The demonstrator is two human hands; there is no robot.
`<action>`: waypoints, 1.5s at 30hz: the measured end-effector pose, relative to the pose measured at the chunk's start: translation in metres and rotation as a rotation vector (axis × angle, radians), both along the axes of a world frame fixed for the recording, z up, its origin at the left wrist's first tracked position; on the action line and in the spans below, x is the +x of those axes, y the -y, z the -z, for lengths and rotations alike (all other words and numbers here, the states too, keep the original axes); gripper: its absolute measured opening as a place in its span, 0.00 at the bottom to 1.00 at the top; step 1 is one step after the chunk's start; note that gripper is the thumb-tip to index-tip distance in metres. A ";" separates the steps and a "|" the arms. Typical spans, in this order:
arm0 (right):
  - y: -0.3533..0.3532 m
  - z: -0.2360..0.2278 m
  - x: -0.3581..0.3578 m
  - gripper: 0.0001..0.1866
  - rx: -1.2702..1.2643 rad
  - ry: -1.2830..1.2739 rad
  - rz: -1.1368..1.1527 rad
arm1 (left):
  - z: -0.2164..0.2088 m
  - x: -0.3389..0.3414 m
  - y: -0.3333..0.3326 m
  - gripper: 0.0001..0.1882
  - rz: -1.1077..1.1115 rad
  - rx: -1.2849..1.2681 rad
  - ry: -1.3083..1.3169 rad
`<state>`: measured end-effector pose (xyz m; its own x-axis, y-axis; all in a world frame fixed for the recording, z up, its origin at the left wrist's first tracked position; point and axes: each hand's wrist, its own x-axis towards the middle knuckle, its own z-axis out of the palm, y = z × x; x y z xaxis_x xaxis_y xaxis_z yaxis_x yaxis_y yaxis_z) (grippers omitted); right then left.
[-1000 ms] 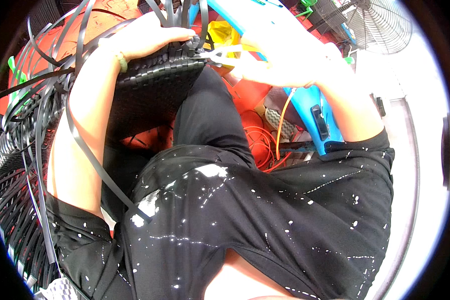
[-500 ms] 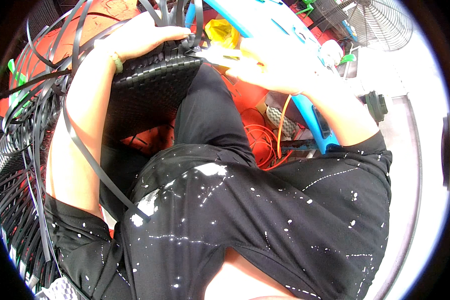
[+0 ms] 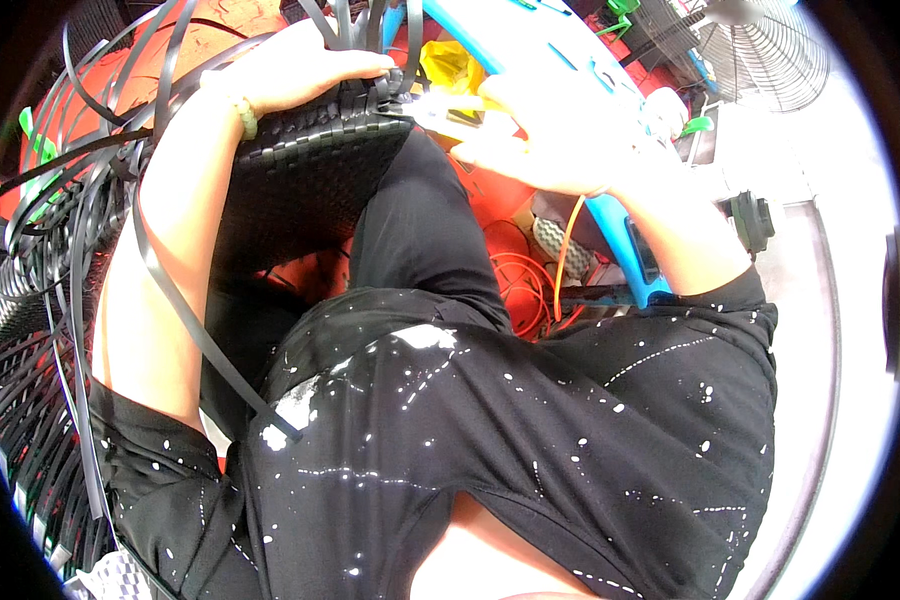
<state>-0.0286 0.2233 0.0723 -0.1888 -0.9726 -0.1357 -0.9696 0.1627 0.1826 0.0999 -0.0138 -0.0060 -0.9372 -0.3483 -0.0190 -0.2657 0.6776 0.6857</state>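
Note:
A black basket [image 3: 305,160] woven from flat plastic straps rests against my raised leg, its loose strap ends standing up from the rim. My left hand [image 3: 295,72] is closed over that rim, with the thumb stretched along the top toward the corner. My right hand [image 3: 560,140] grips a slim bright tool [image 3: 445,112] with some yellow on it; glare hides its exact kind. The tool's tip meets the weave at the basket's right corner, close to my left thumb. One long black strap [image 3: 195,335] hangs down past my left forearm onto my shirt.
Many loose black straps [image 3: 70,240] bunch at the left. Beyond my right hand stands a blue plastic piece [image 3: 625,240], with a yellow bag [image 3: 448,65] behind the tool. An orange cord [image 3: 525,285] coils beside my leg. A wire-caged fan [image 3: 760,50] stands at the far right.
The basket's rim and my left hand have shifted slightly right in the picture. My right hand keeps its hold on the tool at the basket's corner.

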 end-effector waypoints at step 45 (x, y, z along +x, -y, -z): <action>0.014 0.014 -0.010 0.38 -0.013 -0.029 -0.080 | -0.015 0.011 -0.009 0.25 0.044 0.050 -0.074</action>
<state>-0.0391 0.2095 0.0587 -0.1144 -0.9863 -0.1187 -0.9738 0.0877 0.2097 0.1104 -0.0049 0.0089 -0.9512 -0.3068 0.0342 -0.1839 0.6522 0.7354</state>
